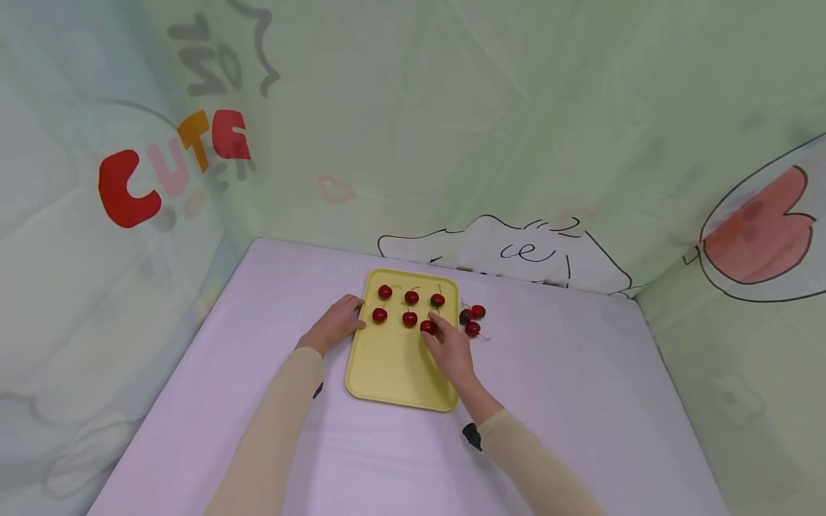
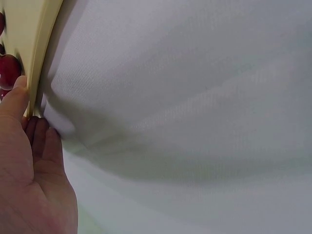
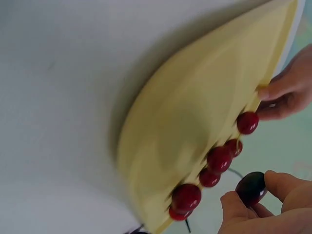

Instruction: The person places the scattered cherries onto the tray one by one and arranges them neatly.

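Observation:
A yellow tray holds red cherries in two rows at its far end, such as one cherry at the far left. My left hand grips the tray's left rim; in the left wrist view its thumb lies over the rim and its fingers curl on the outside. My right hand is over the tray's right side, pinching a dark red cherry between thumb and fingers. In the right wrist view, this cherry is apart from those on the tray. The right hand partly covers the tray's right side in the head view.
Three more cherries lie close together on the pale lilac tabletop, just right of the tray. Printed cloth walls enclose the table at the back and sides.

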{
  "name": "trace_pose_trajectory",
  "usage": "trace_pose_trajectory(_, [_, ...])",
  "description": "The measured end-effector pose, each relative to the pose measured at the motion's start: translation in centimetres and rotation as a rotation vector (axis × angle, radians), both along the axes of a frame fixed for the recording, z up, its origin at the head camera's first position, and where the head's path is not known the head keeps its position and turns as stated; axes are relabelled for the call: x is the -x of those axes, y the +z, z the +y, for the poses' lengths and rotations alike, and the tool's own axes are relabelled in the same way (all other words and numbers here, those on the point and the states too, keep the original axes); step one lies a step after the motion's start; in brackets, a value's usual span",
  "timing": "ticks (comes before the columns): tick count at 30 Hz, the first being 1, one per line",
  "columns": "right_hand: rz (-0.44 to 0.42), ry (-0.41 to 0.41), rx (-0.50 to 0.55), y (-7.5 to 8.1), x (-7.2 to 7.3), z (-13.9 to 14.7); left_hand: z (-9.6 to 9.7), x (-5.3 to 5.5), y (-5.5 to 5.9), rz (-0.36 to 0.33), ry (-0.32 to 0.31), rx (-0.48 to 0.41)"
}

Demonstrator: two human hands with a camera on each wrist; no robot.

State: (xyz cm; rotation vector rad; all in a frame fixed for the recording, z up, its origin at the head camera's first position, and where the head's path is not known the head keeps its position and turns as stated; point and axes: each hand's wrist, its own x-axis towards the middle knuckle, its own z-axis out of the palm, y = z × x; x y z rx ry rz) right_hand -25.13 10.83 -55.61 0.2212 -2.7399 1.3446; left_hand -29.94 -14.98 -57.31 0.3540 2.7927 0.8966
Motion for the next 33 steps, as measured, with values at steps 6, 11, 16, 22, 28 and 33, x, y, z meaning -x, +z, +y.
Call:
trace_pose_trajectory(6, [-0.021,0.051,-0.007,-0.6,-0.7,-2.9,-0.2,0.2,-0.3,0.024,-0.008,0.007])
trace_pose_trajectory(11, [-0.035,0.103,-0.039,-1.5,-1.2,-4.9,-0.3,0.3,-0.4,0.032,-0.017,0.001])
trace_pose_trajectory(16, [-0.061,0.124,-0.078,-1.8,-1.7,-6.4,-0.3,0.3,-0.3,0.058,-0.034,-0.005])
trace_pose_trajectory(22, [-0.036,0.136,-0.117,-2.7,-1.7,-7.5,-0.2,0.2,-0.2,0.066,-0.033,-0.014])
trace_pose_trajectory(28, [-0.044,0.144,-0.143,-3.0,-1.7,-8.2,-0.3,0.3,-0.5,0.060,-0.036,-0.011])
trace_pose_trajectory(33, [-0.011,0.158,-0.210,-2.9,-1.9,-8.5,-0.4,0.3,-0.5,0.064,-0.035,-0.016])
